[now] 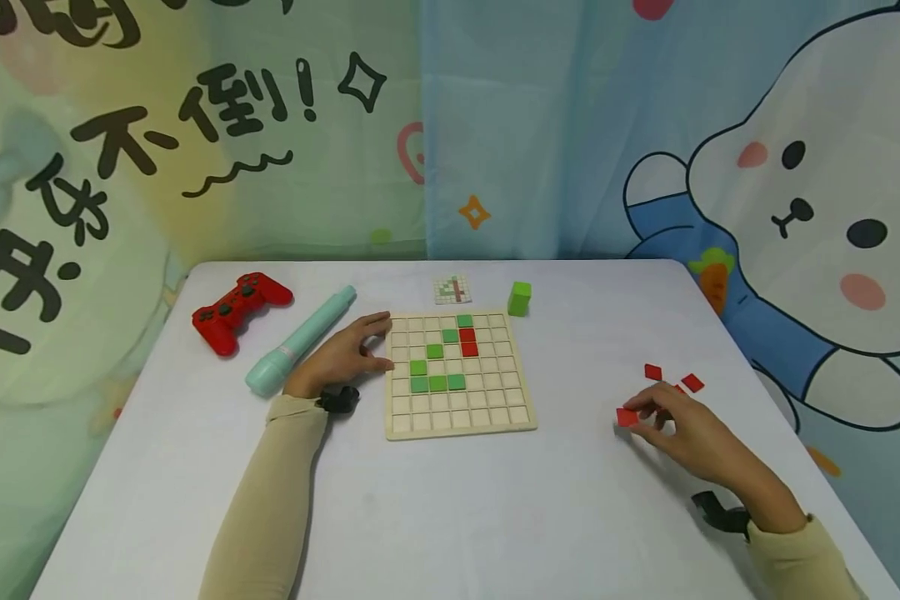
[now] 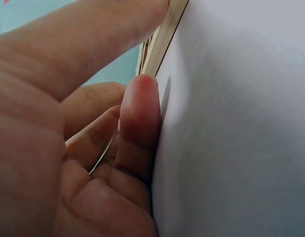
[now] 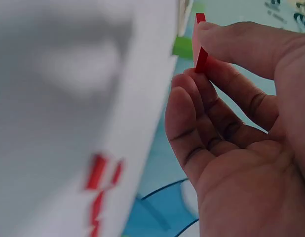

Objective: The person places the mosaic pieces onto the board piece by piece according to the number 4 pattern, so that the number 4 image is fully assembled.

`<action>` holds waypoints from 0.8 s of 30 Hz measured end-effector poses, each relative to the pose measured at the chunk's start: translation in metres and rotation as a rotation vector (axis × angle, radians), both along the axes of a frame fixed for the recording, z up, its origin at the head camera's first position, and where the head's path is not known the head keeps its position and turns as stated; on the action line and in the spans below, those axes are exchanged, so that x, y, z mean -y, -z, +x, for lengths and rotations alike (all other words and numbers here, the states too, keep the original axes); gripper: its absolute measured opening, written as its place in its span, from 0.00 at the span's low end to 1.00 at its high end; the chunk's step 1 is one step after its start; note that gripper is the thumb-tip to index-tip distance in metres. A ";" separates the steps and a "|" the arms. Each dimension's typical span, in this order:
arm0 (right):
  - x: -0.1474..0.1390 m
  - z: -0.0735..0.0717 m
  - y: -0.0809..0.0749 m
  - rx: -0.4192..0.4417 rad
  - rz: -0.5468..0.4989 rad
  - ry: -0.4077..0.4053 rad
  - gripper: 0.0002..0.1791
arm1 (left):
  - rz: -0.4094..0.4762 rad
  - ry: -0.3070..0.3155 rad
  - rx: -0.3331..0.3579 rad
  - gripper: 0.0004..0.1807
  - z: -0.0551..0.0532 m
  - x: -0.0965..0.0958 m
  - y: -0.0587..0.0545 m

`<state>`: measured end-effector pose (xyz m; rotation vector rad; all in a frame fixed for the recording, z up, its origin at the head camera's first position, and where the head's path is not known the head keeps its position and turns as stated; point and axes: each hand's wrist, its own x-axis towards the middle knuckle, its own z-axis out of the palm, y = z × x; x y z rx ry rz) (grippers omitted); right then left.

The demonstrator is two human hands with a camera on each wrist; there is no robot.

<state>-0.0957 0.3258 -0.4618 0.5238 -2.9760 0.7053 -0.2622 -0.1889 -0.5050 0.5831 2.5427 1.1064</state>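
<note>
A wooden grid board (image 1: 457, 421) lies flat on the white table, holding several green tiles (image 1: 438, 383) and two red tiles (image 1: 469, 349). My left hand (image 1: 342, 357) touches its left edge with fingertips and thumb. In the left wrist view, the board's side (image 2: 167, 37) shows beside those fingers. Off to the right, my right hand (image 1: 690, 437) pinches a red square tile (image 1: 626, 417) between thumb and fingers, held above the table. The right wrist view shows that tile (image 3: 197, 47) edge-on. Loose red tiles (image 1: 653, 372) lie just beyond the right hand, one partly hidden by it.
Behind the board lies a small grid pattern card (image 1: 450, 290), with a green block or stack (image 1: 520, 298) to its right. A red game controller (image 1: 242, 310) and a mint-green tube-like object (image 1: 300, 340) lie at the left. A printed curtain (image 1: 525, 125) hangs behind the table.
</note>
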 end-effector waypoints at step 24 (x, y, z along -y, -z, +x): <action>0.158 -0.101 -0.020 0.118 -0.078 -0.113 0.13 | -0.021 -0.006 0.003 0.47 0.000 -0.002 -0.001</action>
